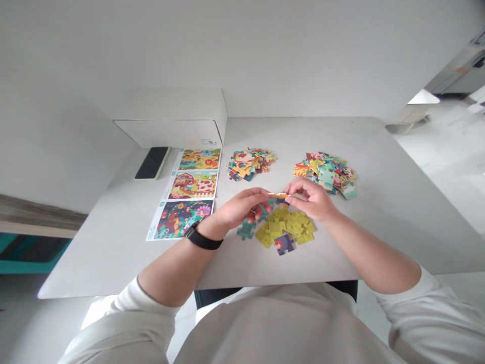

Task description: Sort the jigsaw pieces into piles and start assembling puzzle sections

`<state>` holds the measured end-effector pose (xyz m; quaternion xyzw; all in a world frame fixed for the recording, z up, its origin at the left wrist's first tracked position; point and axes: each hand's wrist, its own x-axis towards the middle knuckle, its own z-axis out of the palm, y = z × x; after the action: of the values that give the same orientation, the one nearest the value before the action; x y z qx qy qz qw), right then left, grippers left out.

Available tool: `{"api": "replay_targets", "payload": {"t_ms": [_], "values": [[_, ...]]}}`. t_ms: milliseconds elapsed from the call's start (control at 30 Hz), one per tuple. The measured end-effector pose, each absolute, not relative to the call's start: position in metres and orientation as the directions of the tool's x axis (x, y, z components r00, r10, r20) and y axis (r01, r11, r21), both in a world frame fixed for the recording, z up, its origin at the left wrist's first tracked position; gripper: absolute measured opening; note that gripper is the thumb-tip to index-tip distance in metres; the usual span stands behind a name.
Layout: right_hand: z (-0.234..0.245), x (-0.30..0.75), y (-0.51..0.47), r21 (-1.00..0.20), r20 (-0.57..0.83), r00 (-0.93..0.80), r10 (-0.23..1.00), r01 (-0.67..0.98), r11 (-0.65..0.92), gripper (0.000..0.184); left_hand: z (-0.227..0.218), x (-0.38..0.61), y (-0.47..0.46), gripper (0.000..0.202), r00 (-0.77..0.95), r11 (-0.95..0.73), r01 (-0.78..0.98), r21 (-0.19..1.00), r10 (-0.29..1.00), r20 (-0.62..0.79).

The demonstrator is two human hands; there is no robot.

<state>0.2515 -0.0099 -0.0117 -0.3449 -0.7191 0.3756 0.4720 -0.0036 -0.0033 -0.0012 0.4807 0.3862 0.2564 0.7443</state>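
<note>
Between my two hands a jigsaw puzzle piece (279,195) is held nearly edge-on, so its picture hardly shows. My left hand (248,206), with a black watch on the wrist, pinches its left end. At its right end are the closed thumb and fingers of my right hand (308,198). Under the hands lies a pile of olive-yellow puzzle pieces (278,226). A purple piece with red on it (284,243) rests at the pile's near edge. Teal pieces (247,229) lie at the left, partly hidden by my left hand.
Two heaps of mixed puzzle pieces, a left heap (250,163) and a right heap (326,172), lie farther back. A picture sheet (154,230) with three scenes is at the left. Behind it stand a phone (152,163) and a white box (170,130) against the wall.
</note>
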Motion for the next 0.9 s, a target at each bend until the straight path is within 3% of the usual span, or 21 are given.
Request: {"api": "replay_targets", "payload": {"t_ms": [67,133,300,600,900], "values": [[-0.009,0.253,-0.011,-0.748,0.544,-0.352,0.761,0.207,0.63,0.009,0.0,-0.005,-0.002,0.038,0.567,0.48,-0.048,0.876,0.735,-0.372],[-0.006,0.254,-0.011,-0.637,0.615,-0.383,0.689,0.273,0.721,0.013,0.0,-0.006,-0.001,0.036,0.573,0.515,-0.056,0.855,0.718,-0.395],[-0.008,0.255,-0.013,-0.504,0.658,-0.435,0.615,0.352,0.789,0.021,0.001,-0.006,-0.003,0.036,0.606,0.516,-0.041,0.856,0.694,-0.389],[-0.014,0.257,-0.01,-0.482,0.646,-0.421,0.637,0.422,0.768,0.023,-0.008,-0.005,0.0,0.041,0.551,0.472,-0.084,0.878,0.756,-0.353],[-0.024,0.26,-0.007,-0.558,0.575,-0.443,0.687,0.402,0.726,0.046,-0.008,-0.031,0.047,0.026,0.087,0.364,-0.244,0.899,0.932,-0.353]]}}
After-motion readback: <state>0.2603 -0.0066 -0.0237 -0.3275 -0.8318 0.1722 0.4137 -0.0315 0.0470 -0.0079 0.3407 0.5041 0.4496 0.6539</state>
